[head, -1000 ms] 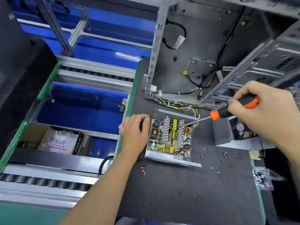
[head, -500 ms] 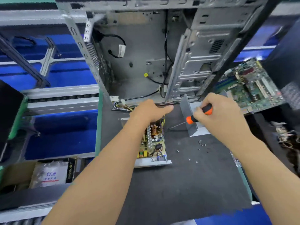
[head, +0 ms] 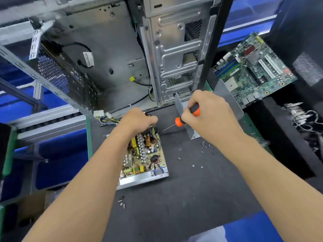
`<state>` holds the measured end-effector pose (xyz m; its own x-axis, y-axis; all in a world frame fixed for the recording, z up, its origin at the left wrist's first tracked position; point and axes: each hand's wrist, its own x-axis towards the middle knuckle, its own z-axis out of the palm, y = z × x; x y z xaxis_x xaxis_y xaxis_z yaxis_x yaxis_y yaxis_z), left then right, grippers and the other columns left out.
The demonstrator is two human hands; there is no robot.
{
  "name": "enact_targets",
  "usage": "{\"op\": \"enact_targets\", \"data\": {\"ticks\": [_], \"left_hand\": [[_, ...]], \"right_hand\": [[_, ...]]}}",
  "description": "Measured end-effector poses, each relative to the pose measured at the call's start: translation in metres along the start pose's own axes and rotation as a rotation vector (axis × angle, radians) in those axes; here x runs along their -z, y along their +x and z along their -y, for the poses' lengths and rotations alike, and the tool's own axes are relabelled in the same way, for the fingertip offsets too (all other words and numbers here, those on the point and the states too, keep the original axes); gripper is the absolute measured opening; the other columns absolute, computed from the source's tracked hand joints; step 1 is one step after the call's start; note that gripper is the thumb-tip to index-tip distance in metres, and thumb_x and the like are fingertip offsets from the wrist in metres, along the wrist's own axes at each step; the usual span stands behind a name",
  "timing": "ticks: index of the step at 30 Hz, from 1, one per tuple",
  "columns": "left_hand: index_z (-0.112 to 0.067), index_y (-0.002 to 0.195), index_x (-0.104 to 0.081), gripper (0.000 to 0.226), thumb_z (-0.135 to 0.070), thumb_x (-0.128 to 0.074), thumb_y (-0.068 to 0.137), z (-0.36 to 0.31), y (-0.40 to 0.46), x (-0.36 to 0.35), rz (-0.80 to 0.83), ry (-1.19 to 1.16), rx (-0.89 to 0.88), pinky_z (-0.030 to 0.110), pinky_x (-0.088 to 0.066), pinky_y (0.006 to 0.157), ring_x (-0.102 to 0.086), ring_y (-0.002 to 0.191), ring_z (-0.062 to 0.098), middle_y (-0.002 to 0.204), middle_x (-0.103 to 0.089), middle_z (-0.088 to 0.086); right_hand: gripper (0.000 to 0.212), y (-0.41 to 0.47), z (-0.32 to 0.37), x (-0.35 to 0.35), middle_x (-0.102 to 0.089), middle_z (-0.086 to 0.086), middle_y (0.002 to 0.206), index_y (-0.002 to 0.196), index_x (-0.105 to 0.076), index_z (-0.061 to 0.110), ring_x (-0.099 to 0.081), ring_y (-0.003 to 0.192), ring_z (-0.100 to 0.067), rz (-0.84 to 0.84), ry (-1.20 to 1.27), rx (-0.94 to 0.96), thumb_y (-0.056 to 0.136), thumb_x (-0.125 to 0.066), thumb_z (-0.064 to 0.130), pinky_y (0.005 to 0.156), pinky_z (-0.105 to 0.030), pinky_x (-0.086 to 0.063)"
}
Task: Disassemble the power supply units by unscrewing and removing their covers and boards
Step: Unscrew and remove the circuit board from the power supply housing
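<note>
An opened power supply unit (head: 158, 178) lies on the dark mat, its circuit board (head: 145, 154) with coils and capacitors exposed in a metal tray. My left hand (head: 138, 119) curls over the board's far end and grips it there. My right hand (head: 208, 110) holds an orange-and-black screwdriver (head: 187, 115), its thin shaft pointing left and down toward the far right corner of the unit. Behind the right hand stands a grey metal cover (head: 227, 96), partly hidden.
An empty computer case (head: 122, 49) stands open at the back, with loose wires at its base. A green motherboard (head: 253, 67) lies at the right. Loose screws (head: 197, 158) dot the mat; more screws (head: 121, 200) sit near the unit's front. Blue bins and a roller conveyor are at left.
The view has tilted down and closer. My left hand has curled down onto the far end of the board. The right hand with the screwdriver has stayed near the grey cover.
</note>
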<state>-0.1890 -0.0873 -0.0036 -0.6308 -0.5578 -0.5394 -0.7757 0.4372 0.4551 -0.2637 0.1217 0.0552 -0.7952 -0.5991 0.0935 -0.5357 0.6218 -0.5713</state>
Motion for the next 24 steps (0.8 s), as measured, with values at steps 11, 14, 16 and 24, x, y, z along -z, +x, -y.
{"op": "enact_targets", "data": {"ticks": [11,14,16,24], "left_hand": [[-0.009,0.062,-0.037,0.042,-0.035,-0.061,0.086,-0.004,-0.004,0.0,-0.009,0.109,-0.031,0.032,-0.028,0.056,-0.03,0.059,0.024,0.062,-0.034,0.007],[-0.01,0.06,-0.037,0.043,-0.035,-0.062,0.083,-0.003,-0.004,-0.001,-0.018,0.091,-0.02,0.031,-0.027,0.055,-0.03,0.056,0.024,0.058,-0.033,0.005],[-0.011,0.059,-0.036,0.043,-0.035,-0.064,0.082,-0.003,-0.004,-0.001,-0.023,0.08,-0.02,0.031,-0.026,0.055,-0.029,0.055,0.024,0.057,-0.032,0.004],[-0.01,0.059,-0.037,0.043,-0.031,-0.062,0.086,-0.001,0.0,-0.002,-0.014,0.079,-0.019,0.03,-0.024,0.053,-0.026,0.054,0.023,0.056,-0.031,0.003]], "right_hand": [[0.017,0.002,-0.006,-0.009,-0.052,0.007,0.081,0.08,-0.05,0.025,-0.05,0.071,-0.022,-0.04,0.006,0.071,0.082,-0.064,0.035,0.064,-0.033,-0.037],[0.017,0.002,-0.005,-0.007,-0.053,0.006,0.081,0.081,-0.051,0.025,-0.05,0.072,-0.022,-0.032,0.001,0.076,0.082,-0.064,0.034,0.064,-0.034,-0.039],[0.017,0.002,-0.004,-0.007,-0.054,0.005,0.083,0.082,-0.051,0.024,-0.051,0.074,-0.023,-0.006,-0.014,0.068,0.083,-0.064,0.035,0.066,-0.035,-0.041],[0.039,0.016,0.022,0.004,-0.056,0.003,0.083,0.094,-0.049,0.019,-0.056,0.081,-0.031,0.117,-0.098,0.226,0.08,-0.073,0.047,0.069,-0.038,-0.047]]}}
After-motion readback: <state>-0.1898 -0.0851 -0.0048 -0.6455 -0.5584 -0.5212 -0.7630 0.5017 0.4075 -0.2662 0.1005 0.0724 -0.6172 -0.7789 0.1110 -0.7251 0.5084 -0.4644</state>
